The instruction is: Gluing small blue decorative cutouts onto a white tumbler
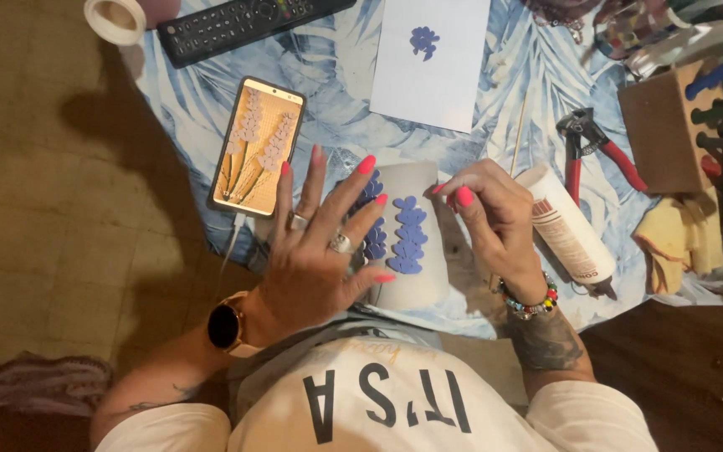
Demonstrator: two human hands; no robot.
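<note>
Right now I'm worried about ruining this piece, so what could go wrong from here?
The left hand lies spread over the purple petal shapes on the pale cylinder and may shift them. The glue bottle lies beside the right hand; a nudge might roll it.

Glue bottle (pixel 568 231) and phone (pixel 257 146) flank the card (pixel 416 243).

The grey card (pixel 416 238) is a pale, rectangular sheet with rounded corners. It lies flat on the blue leaf-patterned cloth (pixel 336 109), near the cloth's near edge and roughly midway along it. Two columns of purple petal shapes (pixel 409 234) sit on its surface, running lengthwise. The left column is partly hidden; the right column is fully visible.
</note>
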